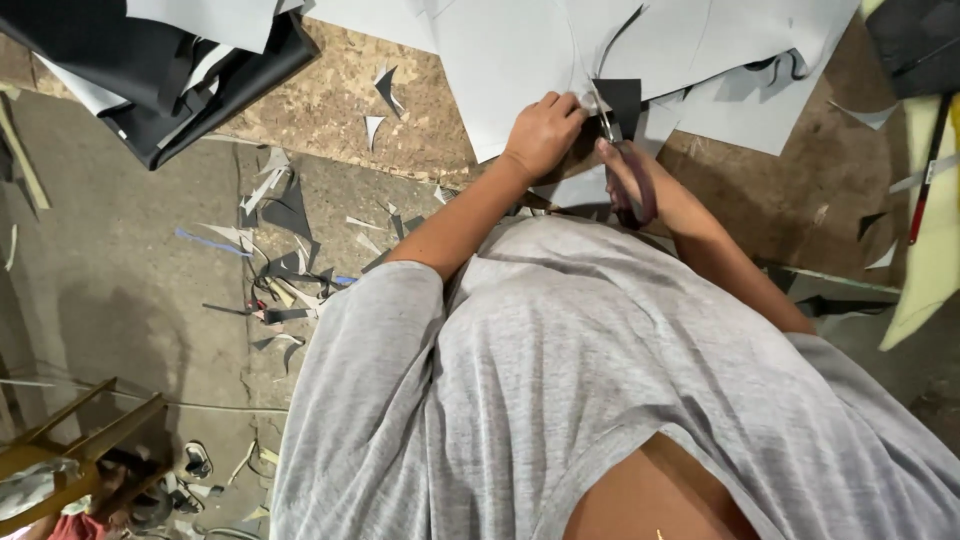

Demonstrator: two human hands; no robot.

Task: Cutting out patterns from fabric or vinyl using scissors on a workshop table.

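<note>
My left hand (545, 130) pinches the edge of a pale grey sheet (500, 60) lying on a brown chipboard table (340, 110). My right hand (640, 170) is closed through the dark red handles of scissors (612, 128), whose blades point up into the sheet beside a small black piece (622, 97). The two hands sit close together at the sheet's near edge. My grey shirt fills the lower half of the view.
More grey sheets (740, 60) overlap at the top right. Folded black and white material (150, 70) is stacked at the top left. Offcut scraps (280, 250) litter the concrete floor. A wooden frame (80, 440) stands lower left, and a yellow foam piece (935, 250) at the right.
</note>
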